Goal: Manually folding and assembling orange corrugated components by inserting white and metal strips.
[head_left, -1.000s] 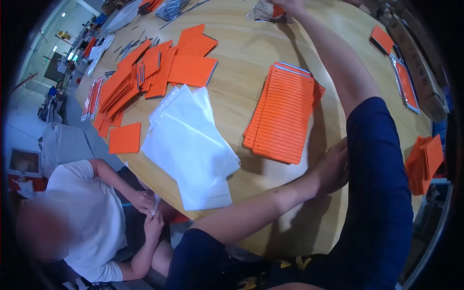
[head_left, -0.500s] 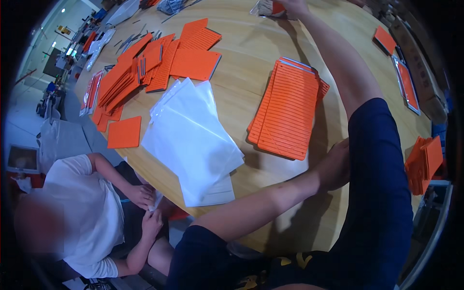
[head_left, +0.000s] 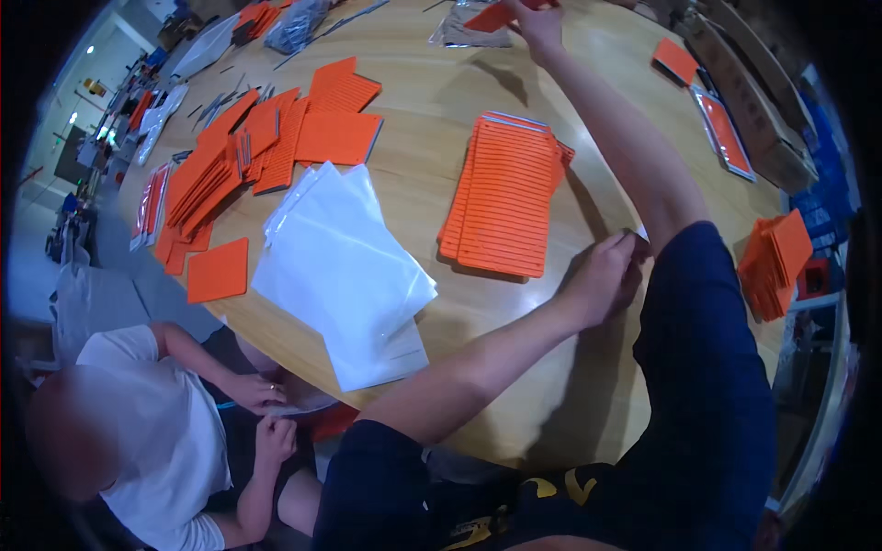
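At the far edge of the table my right hand (head_left: 540,26) grips an orange panel (head_left: 496,14) by its end, raised above a clear plastic bag with brownish contents (head_left: 473,33). My left hand (head_left: 602,280) is closed near the table's right side. Something small and dark shows at its fingertips, but I cannot make out what it is. Left of that hand lies a stack of ribbed orange panels (head_left: 503,197). Further left, white translucent plastic sleeves (head_left: 335,271) lie fanned out, partly overlapping.
A loose pile of orange panels (head_left: 207,184) and thin dark strips (head_left: 216,106) covers the far left. A cardboard box (head_left: 749,96), a bagged panel (head_left: 724,133) and more orange panels (head_left: 774,264) line the right. At the lower left sits a person in a white shirt (head_left: 170,432).
The view has shifted, so the table's contents appear further left. My right hand has lifted the orange panel over the bag. My left hand has turned, and its closed fingers now show.
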Demonstrator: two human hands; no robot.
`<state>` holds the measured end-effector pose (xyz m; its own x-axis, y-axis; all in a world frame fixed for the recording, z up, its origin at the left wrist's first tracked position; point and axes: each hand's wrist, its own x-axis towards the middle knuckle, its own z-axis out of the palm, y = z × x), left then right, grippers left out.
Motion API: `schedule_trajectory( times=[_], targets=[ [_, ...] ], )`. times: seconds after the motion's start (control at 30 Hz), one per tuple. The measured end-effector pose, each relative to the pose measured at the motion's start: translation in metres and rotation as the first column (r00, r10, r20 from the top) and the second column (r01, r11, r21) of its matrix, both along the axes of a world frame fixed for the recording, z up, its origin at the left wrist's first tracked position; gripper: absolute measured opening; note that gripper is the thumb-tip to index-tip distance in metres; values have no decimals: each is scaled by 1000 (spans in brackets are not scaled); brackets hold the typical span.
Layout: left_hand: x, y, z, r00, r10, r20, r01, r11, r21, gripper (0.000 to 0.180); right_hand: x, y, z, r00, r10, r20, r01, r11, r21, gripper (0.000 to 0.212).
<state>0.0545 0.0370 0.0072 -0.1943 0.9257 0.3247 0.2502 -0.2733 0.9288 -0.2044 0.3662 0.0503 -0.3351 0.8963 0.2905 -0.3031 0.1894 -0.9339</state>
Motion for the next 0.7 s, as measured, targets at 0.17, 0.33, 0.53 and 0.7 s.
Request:
schedule_trajectory(
  times=[0.17, 0.33, 0.53, 0.7],
  targets=[
    [-20, -21, -4, 977, 212, -11, -212, 977, -36, 20, 134, -156, 21, 611, 442, -657, -765, 544, -345, 79],
    [-29, -12, -24, 898, 137, 418, -205, 971, 122, 83, 283, -219, 41, 569, 522, -635, -823, 361, -440, 83],
    [-4, -53, 34, 981, 194, -20, -188, 968, 165, 83, 401, -289, 25, 600, 561, -570, -792, 316, -522, 74],
    [2, -59, 52, 942, 330, 66, -333, 941, 53, 36, 463, -278, 26, 575, 773, 269, -552, 609, -570, 61]
  ],
)
